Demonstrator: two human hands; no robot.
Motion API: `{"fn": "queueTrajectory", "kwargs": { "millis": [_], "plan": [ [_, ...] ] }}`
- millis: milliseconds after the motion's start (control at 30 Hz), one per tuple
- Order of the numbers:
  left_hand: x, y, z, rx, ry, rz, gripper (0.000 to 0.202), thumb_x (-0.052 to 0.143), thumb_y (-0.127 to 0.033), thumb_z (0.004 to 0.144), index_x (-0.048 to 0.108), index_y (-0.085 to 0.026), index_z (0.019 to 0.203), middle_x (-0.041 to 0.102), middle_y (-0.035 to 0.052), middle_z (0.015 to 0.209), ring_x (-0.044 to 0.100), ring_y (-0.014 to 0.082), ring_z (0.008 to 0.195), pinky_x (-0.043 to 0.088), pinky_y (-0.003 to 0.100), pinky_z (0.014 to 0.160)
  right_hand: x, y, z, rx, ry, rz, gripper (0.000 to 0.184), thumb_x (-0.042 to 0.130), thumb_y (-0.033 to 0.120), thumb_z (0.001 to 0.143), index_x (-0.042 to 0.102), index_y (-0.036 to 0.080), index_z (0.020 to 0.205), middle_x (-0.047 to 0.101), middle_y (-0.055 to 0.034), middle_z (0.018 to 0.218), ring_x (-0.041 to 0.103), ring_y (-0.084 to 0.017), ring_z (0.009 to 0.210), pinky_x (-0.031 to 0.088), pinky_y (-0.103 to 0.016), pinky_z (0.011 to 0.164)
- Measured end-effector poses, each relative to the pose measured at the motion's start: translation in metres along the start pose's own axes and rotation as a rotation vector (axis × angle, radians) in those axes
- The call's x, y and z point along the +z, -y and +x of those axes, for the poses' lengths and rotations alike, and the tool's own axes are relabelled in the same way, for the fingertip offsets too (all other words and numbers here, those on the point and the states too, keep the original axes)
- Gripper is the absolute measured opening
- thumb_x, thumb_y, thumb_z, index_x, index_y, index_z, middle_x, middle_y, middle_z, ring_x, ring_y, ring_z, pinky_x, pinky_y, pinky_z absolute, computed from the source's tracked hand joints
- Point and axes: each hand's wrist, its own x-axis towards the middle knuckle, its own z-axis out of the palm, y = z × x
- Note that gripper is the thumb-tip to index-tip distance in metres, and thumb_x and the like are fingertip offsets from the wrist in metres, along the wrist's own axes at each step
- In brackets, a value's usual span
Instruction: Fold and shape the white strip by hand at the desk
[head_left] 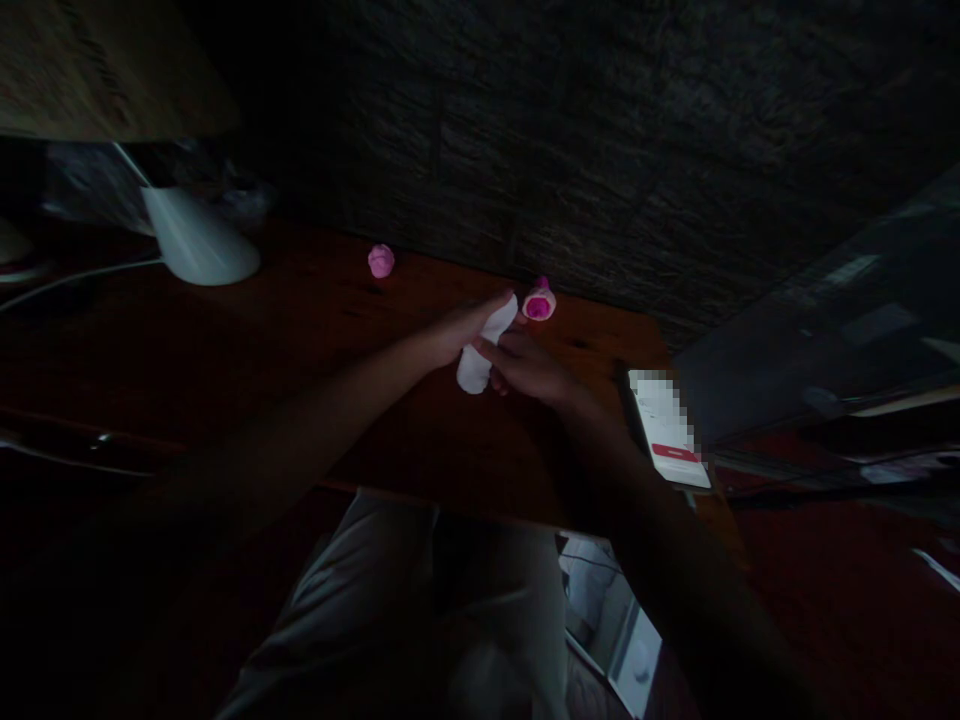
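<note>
Between my two hands, over the wooden table, is a long, smooth white piece (pixel 477 370) that looks like modelling clay. It slants, its lower end toward me. My left hand (pixel 455 332) presses along its upper left side, most of its fingers hidden behind it. With the thumb laid across the front, my right hand (pixel 531 366) grips it from the right. Just beyond my right hand sits a pale pink piece with a bright magenta centre (pixel 539 303). Farther left, apart from both hands, lies a small crumpled-looking pink ball (pixel 381 261).
A lamp with a white base (pixel 199 240) and wide shade stands at the left, its cord running across the table (pixel 300 320). A lit phone (pixel 667 430) lies near the right edge. A dark brick-patterned wall (pixel 600 150) rises behind. The light is dim.
</note>
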Motion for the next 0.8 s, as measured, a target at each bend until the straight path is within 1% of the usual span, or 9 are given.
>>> {"fn": "queueTrajectory", "kwargs": {
  "millis": [200,367,467,600,733,800],
  "plan": [
    [0.002,-0.0017,-0.0019,0.074,-0.031,0.039,0.056,0.05,-0.066,0.085,0.068,-0.02,0.112,0.071,0.009,0.084,0.067,0.0237,0.061,0.053,0.04,0.063,-0.0025,-0.0045,-0.0014,-0.037,0.025,0.084,0.04,0.052,0.045,0.096,0.054,0.017,0.069,0.049,0.005,0.047,0.045,-0.006,0.039,0.037,-0.017,0.038],
    [0.0037,-0.003,-0.0026,0.133,-0.039,0.042,0.062,0.045,-0.07,0.086,0.066,-0.021,0.117,0.072,0.0094,0.085,0.068,0.0231,0.067,0.053,0.037,0.066,-0.0025,-0.0065,0.0006,-0.066,0.005,0.115,0.035,0.052,0.042,0.097,0.054,0.017,0.072,0.05,0.0044,0.05,0.045,-0.007,0.04,0.038,-0.019,0.038],
    [0.0036,-0.0042,-0.0034,0.113,-0.03,0.049,0.061,0.047,-0.069,0.086,0.066,-0.021,0.117,0.072,0.0093,0.084,0.068,0.0235,0.066,0.053,0.037,0.064,-0.0014,-0.007,0.002,-0.074,-0.019,0.1,0.036,0.053,0.045,0.096,0.053,0.017,0.072,0.052,0.0039,0.051,0.047,-0.007,0.041,0.039,-0.019,0.038],
    [0.0027,-0.0048,-0.0035,0.098,-0.034,0.066,0.056,0.054,-0.064,0.084,0.069,-0.018,0.112,0.071,0.0099,0.077,0.068,0.0241,0.066,0.053,0.037,0.065,-0.0006,-0.0066,0.0028,-0.031,-0.014,0.126,0.039,0.052,0.05,0.095,0.054,0.017,0.074,0.055,0.0023,0.053,0.049,-0.008,0.042,0.041,-0.02,0.04],
    [0.0028,-0.0035,-0.0018,0.06,0.008,0.069,0.063,0.047,-0.07,0.084,0.069,-0.018,0.112,0.069,0.0098,0.068,0.068,0.0264,0.062,0.052,0.039,0.062,-0.0011,-0.0048,0.0029,0.006,-0.044,0.231,0.033,0.053,0.045,0.096,0.054,0.018,0.076,0.055,0.003,0.054,0.05,-0.008,0.044,0.041,-0.019,0.042],
    [0.0031,-0.003,-0.0012,0.062,0.015,0.067,0.066,0.046,-0.073,0.083,0.07,-0.018,0.111,0.069,0.0102,0.067,0.067,0.0259,0.06,0.052,0.038,0.061,-0.002,-0.0039,0.0027,0.017,-0.054,0.285,0.031,0.052,0.042,0.097,0.053,0.018,0.077,0.054,0.0032,0.054,0.049,-0.008,0.044,0.041,-0.019,0.042]
  ]
}}
